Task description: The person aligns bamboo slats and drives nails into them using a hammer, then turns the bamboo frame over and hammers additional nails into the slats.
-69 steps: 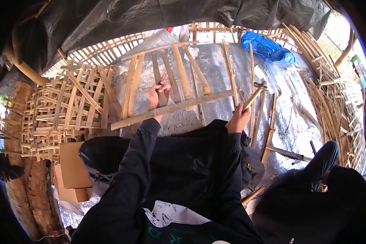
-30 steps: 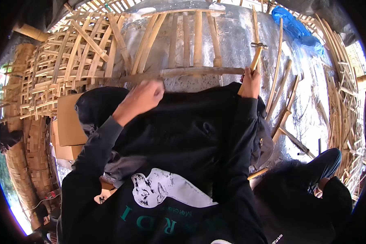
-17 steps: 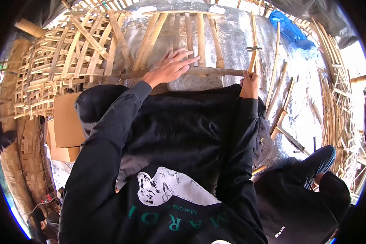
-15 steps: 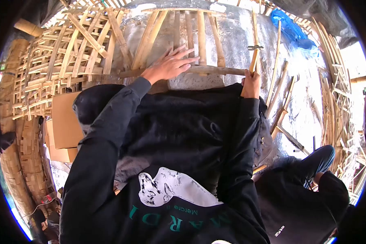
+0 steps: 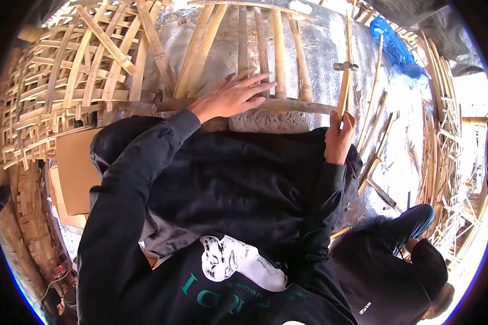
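Note:
My right hand (image 5: 340,136) is closed round the wooden handle of a hammer (image 5: 345,81), its metal head pointing away from me. With fingers spread, my left hand (image 5: 233,97) lies over the near crosspiece and the slats of a bamboo frame. The near crosspiece (image 5: 309,106) runs sideways just beyond my knees, above a rough grey block (image 5: 268,122). Several upright bamboo slats (image 5: 278,54) join it to a far crosspiece (image 5: 255,6).
Woven bamboo lattice (image 5: 59,70) spreads at the left, above a cardboard box (image 5: 77,170). Another person (image 5: 385,260) sits close at my right. Loose bamboo sticks (image 5: 371,116), a second hammer-like tool (image 5: 382,192) and a blue plastic bag (image 5: 396,49) lie to the right.
The view has shifted slightly, so the frame sits lower. My right hand and the hammer have drawn back a little toward me; my left hand stays spread over the frame.

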`<state>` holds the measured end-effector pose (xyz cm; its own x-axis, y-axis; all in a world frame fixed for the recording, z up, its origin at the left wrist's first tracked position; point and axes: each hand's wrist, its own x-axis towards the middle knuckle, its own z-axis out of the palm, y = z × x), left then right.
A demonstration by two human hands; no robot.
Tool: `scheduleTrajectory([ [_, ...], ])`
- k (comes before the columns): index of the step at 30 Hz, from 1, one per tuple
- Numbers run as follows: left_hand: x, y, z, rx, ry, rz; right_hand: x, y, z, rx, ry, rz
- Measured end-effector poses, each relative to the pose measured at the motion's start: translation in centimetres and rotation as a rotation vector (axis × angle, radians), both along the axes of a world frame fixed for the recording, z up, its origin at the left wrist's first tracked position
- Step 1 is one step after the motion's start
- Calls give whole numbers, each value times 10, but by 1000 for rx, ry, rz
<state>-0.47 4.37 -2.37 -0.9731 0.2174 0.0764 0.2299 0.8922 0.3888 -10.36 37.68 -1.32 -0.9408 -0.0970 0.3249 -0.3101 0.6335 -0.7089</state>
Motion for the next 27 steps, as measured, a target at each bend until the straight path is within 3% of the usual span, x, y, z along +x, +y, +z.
scheduleTrajectory([
  [3,0,0,8,126,71,106,-15,7,-11,7,45,29],
  [5,-3,-5,10,183,146,184,-32,11,-15,-29,-178,-95],
  [7,-9,-11,10,124,185,431,-39,15,-16,-25,-237,-117],
  [8,-15,-17,6,225,65,478,-41,14,-20,-37,-218,-112],
  [9,-20,-21,6,230,68,480,-38,9,-15,-50,-198,-110],
  [11,-28,-28,8,336,-366,508,-33,3,-3,-95,-262,-81],
  [12,-32,-28,4,367,-436,507,-29,-2,3,-144,-330,-53],
  [14,-45,-37,-40,483,-382,484,-28,-4,3,-179,-323,-26],
  [18,-34,-37,-22,863,-368,435,-34,-1,-5,-278,-331,3],
  [21,-19,-33,5,886,-323,399,-32,-1,-1,-415,-283,66],
  [25,-19,-29,-3,850,-279,423,-28,-4,2,-392,-246,22],
  [27,-16,-27,-9,960,-191,353,-26,-1,0,-425,-267,37],
])
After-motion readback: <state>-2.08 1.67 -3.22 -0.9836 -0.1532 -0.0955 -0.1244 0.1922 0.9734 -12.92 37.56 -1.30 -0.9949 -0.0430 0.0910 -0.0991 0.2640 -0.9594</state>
